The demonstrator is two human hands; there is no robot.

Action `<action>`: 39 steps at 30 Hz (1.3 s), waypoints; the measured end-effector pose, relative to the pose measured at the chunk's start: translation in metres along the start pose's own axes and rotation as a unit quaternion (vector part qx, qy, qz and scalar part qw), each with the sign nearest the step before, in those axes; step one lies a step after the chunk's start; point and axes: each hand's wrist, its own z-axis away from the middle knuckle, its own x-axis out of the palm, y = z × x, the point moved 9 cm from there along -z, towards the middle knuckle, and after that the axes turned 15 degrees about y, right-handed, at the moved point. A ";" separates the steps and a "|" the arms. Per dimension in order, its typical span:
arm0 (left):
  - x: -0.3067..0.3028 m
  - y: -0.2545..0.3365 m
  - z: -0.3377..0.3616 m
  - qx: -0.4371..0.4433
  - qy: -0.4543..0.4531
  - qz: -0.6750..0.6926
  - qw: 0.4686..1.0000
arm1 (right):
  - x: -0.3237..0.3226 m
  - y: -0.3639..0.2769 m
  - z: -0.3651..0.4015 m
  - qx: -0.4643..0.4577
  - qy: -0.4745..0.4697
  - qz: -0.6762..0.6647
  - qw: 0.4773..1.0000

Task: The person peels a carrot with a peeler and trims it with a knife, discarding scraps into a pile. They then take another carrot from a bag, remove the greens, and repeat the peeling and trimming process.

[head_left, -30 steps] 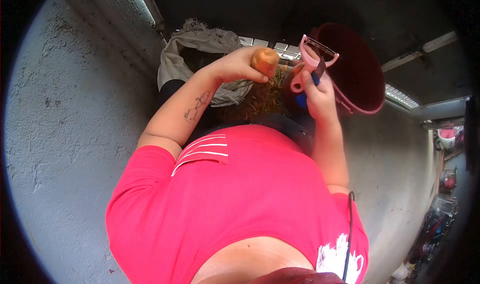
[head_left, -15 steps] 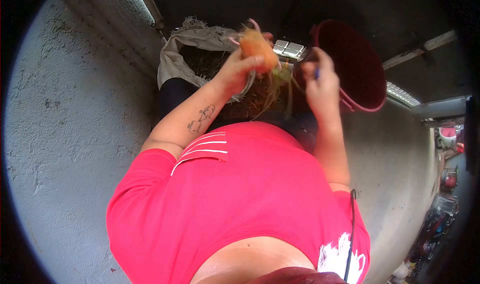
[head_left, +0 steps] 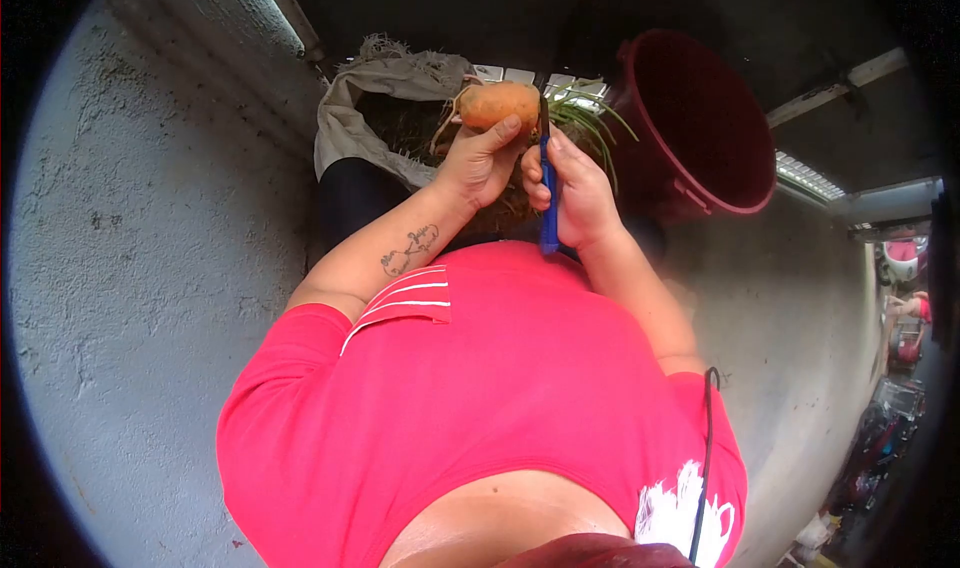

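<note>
My left hand [head_left: 480, 164] is closed around the underside of a stout orange root vegetable [head_left: 497, 104], its thumb lying against the skin. Thin pale roots hang from the vegetable's left end. Green stalks [head_left: 590, 118] spread out at its right end. In my right hand [head_left: 583, 190] is a knife with a blue handle [head_left: 549, 203], fingers wrapped round the grip. Its dark blade [head_left: 544, 118] stands upright, right at the end of the vegetable where the stalks begin. Both hands are close together above my lap.
An open pale woven sack [head_left: 343, 128] with plant scraps inside stands beyond my left hand. A large dark red bucket [head_left: 655, 163] is tilted to the right of my hands. A rough grey wall [head_left: 150, 268] rises close on my left.
My right hand has moved left and brought the knife against the stalk end. The vegetable has turned from tilted to nearly level, its stalks now pointing right.
</note>
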 end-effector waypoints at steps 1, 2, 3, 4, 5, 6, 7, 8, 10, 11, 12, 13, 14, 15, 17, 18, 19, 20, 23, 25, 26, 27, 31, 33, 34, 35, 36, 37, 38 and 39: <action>0.002 -0.002 0.001 -0.010 -0.016 -0.014 1.000 | 0.001 0.001 0.000 0.000 -0.012 -0.022 1.000; 0.004 -0.002 0.004 -0.019 -0.032 -0.028 0.999 | 0.003 0.001 0.000 0.000 -0.024 -0.043 0.999; 0.007 -0.004 0.005 -0.028 -0.049 -0.041 0.998 | 0.004 -0.001 0.001 -0.008 -0.024 -0.042 0.999; 0.008 -0.003 0.005 -0.011 -0.059 -0.049 0.997 | 0.004 -0.002 0.001 -0.017 -0.024 -0.042 0.999; 0.007 -0.002 0.003 0.007 -0.069 -0.056 0.996 | 0.005 -0.003 0.002 -0.025 -0.024 -0.041 0.999; 0.010 0.000 0.002 0.024 -0.079 -0.064 0.995 | 0.005 -0.004 0.003 -0.033 -0.022 -0.042 0.998; 0.013 0.004 0.003 0.046 -0.092 -0.090 0.991 | 0.004 -0.004 0.005 -0.040 -0.019 -0.043 0.998; 0.016 0.010 0.003 0.069 -0.106 -0.115 0.985 | 0.004 -0.005 0.005 -0.048 -0.016 -0.044 0.998; 0.018 0.018 0.005 0.120 -0.123 -0.192 0.966 | -0.001 -0.003 0.004 -0.053 -0.011 -0.026 0.998; 0.017 0.022 0.005 0.149 -0.127 -0.243 0.950 | -0.003 -0.002 0.004 -0.056 -0.008 -0.017 0.998; 0.017 0.024 0.006 0.177 -0.130 -0.293 0.930 | -0.003 -0.003 0.004 -0.064 -0.002 -0.017 0.998; 0.019 0.024 0.007 0.191 -0.136 -0.308 0.922 | -0.003 -0.004 0.006 -0.072 0.005 -0.017 0.997; 0.021 0.025 0.008 0.205 -0.141 -0.323 0.913 | -0.003 -0.005 0.007 -0.081 0.012 -0.017 0.997; 0.024 0.026 0.009 0.219 -0.147 -0.337 0.904 | -0.004 -0.006 0.007 -0.085 0.010 -0.017 0.996; 0.029 0.022 0.010 0.142 -0.157 -0.256 0.943 | -0.006 -0.005 0.004 -0.094 0.006 -0.017 0.995; 0.031 0.018 0.012 0.103 -0.160 -0.215 0.958 | -0.008 -0.009 0.003 -0.131 0.008 0.015 0.991; 0.030 0.014 0.011 0.080 -0.150 -0.173 0.970 | -0.009 -0.012 0.002 -0.167 0.011 0.047 0.985; 0.029 0.008 0.010 0.057 -0.138 -0.130 0.980 | -0.008 -0.015 0.002 -0.202 0.014 0.079 0.976; 0.023 -0.002 0.006 0.019 -0.095 -0.070 0.993 | -0.011 -0.015 -0.006 -0.197 0.042 0.081 0.976; 0.014 -0.011 0.002 -0.032 -0.089 -0.057 0.994 | -0.016 -0.001 -0.013 -0.106 0.041 0.007 0.993; 0.004 -0.017 -0.002 -0.077 -0.098 -0.054 0.991 | -0.017 0.005 -0.016 -0.060 0.040 -0.031 0.997; -0.001 -0.022 -0.004 -0.119 -0.111 -0.040 0.986 | -0.013 0.008 -0.016 -0.019 0.017 -0.083 0.996; -0.013 -0.040 -0.011 -0.244 -0.133 0.035 0.960 | -0.007 0.023 -0.021 0.124 -0.049 -0.241 0.961; -0.021 -0.044 -0.015 -0.258 -0.100 0.063 0.959 | -0.010 0.032 -0.026 0.168 -0.065 -0.283 0.942; -0.019 -0.046 -0.014 -0.272 -0.115 0.074 0.952 | -0.010 0.035 -0.027 0.182 -0.071 -0.298 0.934; -0.018 -0.046 -0.012 -0.286 -0.129 0.085 0.946 | -0.010 0.037 -0.028 0.196 -0.077 -0.313 0.926; -0.016 -0.047 -0.010 -0.300 -0.144 0.096 0.938 | -0.009 0.037 -0.027 0.196 -0.078 -0.321 0.923; -0.016 -0.047 -0.011 -0.304 -0.146 0.106 0.936 | -0.008 0.037 -0.027 0.196 -0.080 -0.329 0.920; -0.016 -0.047 -0.011 -0.308 -0.148 0.115 0.933 | -0.006 0.037 -0.026 0.196 -0.081 -0.337 0.917; -0.015 -0.047 -0.010 -0.312 -0.149 0.124 0.930 | -0.005 0.036 -0.026 0.197 -0.083 -0.347 0.913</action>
